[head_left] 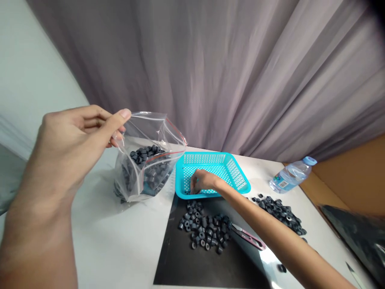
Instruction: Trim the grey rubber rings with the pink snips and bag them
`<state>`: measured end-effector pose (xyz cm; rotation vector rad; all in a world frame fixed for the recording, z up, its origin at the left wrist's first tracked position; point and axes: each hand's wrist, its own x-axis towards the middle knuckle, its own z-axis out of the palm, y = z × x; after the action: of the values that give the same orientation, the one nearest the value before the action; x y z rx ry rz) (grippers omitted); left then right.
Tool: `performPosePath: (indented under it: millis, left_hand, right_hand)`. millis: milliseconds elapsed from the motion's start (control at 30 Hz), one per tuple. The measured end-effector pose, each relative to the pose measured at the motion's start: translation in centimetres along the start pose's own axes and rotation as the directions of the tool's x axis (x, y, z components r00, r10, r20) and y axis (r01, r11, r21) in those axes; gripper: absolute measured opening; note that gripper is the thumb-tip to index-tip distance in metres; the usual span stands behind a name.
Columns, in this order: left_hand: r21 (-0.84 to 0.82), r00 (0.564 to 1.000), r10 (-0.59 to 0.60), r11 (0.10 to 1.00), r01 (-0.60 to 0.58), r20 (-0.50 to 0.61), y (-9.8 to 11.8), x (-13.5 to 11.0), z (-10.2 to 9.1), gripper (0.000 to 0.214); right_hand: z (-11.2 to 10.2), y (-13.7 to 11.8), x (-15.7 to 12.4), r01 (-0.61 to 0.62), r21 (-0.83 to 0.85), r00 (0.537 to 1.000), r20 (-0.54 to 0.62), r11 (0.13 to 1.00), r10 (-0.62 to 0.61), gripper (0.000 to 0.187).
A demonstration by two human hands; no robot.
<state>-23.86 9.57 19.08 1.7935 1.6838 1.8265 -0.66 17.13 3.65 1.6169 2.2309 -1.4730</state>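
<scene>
My left hand [81, 140] pinches the rim of a clear zip bag [144, 132] between thumb and fingers. The bag's mouth gapes, and many small dark grey ring-shaped pieces [153, 176] fill its lower part. Inside a turquoise plastic basket [245, 188], my right hand [203, 180] reaches down at the near left corner with its fingers curled downward. A few dark pieces show beneath those fingertips; whether any are gripped is hidden.
On a black mat [174, 265] lies a pile of dark rings [207, 233] beside pink-handled thread snips [249, 237]. Another pile of dark pieces [281, 212] sits to the right, near a water bottle [293, 174]. A grey curtain [192, 72] hangs behind the white table [99, 241].
</scene>
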Motion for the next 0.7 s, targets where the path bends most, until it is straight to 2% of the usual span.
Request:
performPosePath:
  millis: [67,200,300,400,467,533,600,700]
  left_hand:
    - [0.003,1.0,0.006,1.0,-0.006,0.001,0.0,0.0,0.0,0.024]
    - [0.012,1.0,-0.023,1.0,0.022,0.021,0.3,0.0,-0.3,0.025]
    - [-0.008,0.998,-0.032,0.999,0.032,0.052,0.2,-0.1,-0.5,0.027]
    - [-0.007,0.996,-0.023,1.0,0.023,0.087,0.0,-0.1,-0.7,0.028]
    - [-0.005,0.994,-0.02,1.0,0.02,0.104,-0.2,0.0,-0.7,0.028]
    - [-0.01,0.993,-0.03,0.999,0.031,0.112,-0.4,0.0,-0.7,0.029]
    - [-0.013,0.991,-0.051,0.999,0.053,0.126,-0.4,0.0,-0.7,0.03]
    - [-0.003,0.986,-0.07,0.997,0.071,0.15,-0.4,0.0,-0.9,0.032]
  right_hand:
    - [-0.7,0.3,-0.3,0.072,0.093,0.997,-0.041,0.993,-0.069,0.023]
    - [-3.6,-0.1,-1.5,0.281,0.255,0.953,-0.187,0.925,-0.237,0.034]
    - [-6.1,-2.0,-4.0,0.444,0.3,0.884,-0.303,0.844,-0.357,0.034]
    - [-7.5,-6.0,-7.9,0.588,0.278,0.789,-0.402,0.76,-0.464,0.027]
    - [-7.3,-9.6,-10.5,0.727,0.138,0.635,-0.509,0.673,-0.581,0.019]
    - [-6.2,-13.2,-12.1,0.754,-0.046,0.539,-0.528,0.656,-0.657,0.011]
    - [-4.5,-16.1,-12.2,0.732,-0.211,0.505,-0.471,0.648,-0.723,0.006]
    - [-2.4,-18.2,-10.3,0.617,-0.391,0.547,-0.411,0.683,-0.729,0.007]
